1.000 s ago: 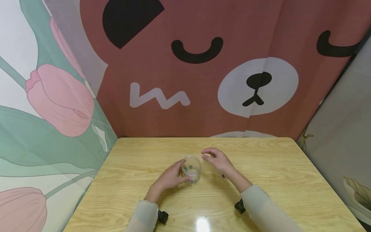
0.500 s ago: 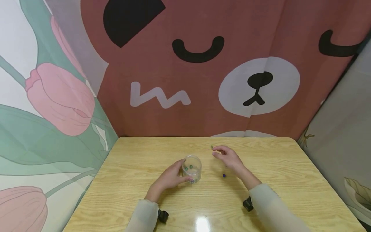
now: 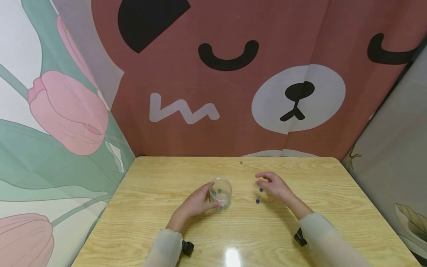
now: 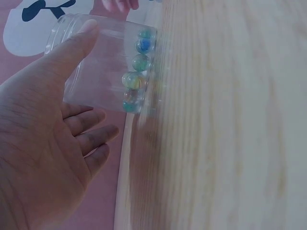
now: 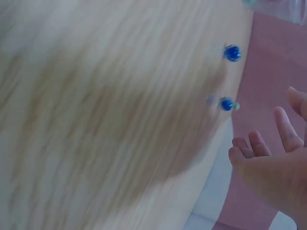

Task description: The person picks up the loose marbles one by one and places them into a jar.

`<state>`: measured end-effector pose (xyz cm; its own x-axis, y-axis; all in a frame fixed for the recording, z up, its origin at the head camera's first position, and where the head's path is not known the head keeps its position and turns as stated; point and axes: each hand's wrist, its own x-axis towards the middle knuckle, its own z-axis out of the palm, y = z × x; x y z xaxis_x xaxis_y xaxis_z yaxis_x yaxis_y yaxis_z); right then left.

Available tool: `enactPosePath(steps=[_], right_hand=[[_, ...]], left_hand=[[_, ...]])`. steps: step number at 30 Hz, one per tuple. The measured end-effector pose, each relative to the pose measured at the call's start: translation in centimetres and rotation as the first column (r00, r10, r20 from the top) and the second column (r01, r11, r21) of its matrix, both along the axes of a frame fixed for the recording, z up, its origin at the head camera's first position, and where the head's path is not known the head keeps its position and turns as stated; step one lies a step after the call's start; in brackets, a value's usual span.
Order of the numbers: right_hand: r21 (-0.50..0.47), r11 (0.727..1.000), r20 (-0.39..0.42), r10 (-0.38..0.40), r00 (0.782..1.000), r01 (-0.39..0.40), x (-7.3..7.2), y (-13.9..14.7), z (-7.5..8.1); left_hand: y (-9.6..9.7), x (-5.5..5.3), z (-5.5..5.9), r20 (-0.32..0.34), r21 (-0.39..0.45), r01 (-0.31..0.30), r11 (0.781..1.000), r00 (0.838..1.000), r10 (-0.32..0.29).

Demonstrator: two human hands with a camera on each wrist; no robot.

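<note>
My left hand (image 3: 197,202) grips a clear plastic jar (image 3: 221,185) that stands upright on the table. In the left wrist view, the thumb lies along the wall of the jar (image 4: 108,62), and several green, blue and yellowish glass marbles (image 4: 140,62) rest on its bottom. To the right, my right hand (image 3: 273,185) hovers over the table with loosely bent fingers and nothing visible between them. Two blue marbles lie near it: one marble (image 3: 261,190) just below the fingers, another marble (image 3: 257,201) closer to me. A pale green marble (image 3: 241,162) is near the far edge.
The wooden table (image 3: 150,222) ends at a curtain (image 3: 186,141) with a bear print. A floral cloth (image 3: 60,148) hangs on the left and a grey one (image 3: 393,148) on the right. Small black cameras sit at both wrists.
My right hand has moved right, away from the jar, uncovering the blue marbles. The pale green marble appeared near its fingertips, then rolled toward the far edge. My left hand and jar stay put.
</note>
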<state>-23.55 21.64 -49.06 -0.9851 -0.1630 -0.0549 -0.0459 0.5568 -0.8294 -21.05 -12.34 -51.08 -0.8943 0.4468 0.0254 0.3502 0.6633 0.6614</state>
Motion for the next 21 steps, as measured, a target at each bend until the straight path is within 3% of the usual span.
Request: enactPosePath(steps=[12, 21], right_hand=[[0.075, 0.994, -0.058, 0.08, 0.995, -0.075, 0.3, 1.5, -1.4], [0.122, 0.989, -0.078, 0.093, 0.993, -0.083, 0.1, 1.9, -2.2]], left_hand=[[0.0, 0.0, 0.1, -0.001, 0.004, 0.01, 1.0, 1.0, -0.01], [0.0, 0.0, 0.1, 0.0, 0.01, 0.009, 1.0, 1.0, -0.009]])
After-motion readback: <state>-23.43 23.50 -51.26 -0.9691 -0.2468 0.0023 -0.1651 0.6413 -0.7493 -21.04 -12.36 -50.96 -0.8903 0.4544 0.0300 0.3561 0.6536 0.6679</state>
